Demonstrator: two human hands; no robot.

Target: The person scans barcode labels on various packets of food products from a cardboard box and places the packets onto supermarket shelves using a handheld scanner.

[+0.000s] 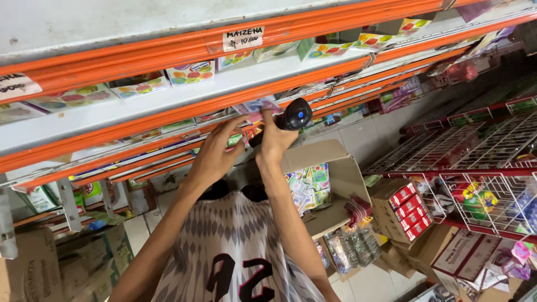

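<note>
Scanner [295, 116] gripped in our right hand [274, 142]; left hand [215, 154] pinches sachet [258, 108] just above. We should keep the sachet flat, scanner window squarely facing.

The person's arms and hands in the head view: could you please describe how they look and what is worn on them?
Both arms are bare from the forearm to the fingertips. The left hand and right hand wear no gloves, and no rings, watch or bracelets show. No sleeve reaches the forearms. Below them is a white garment with a grey diamond pattern and large dark markings edged in pink.
</note>
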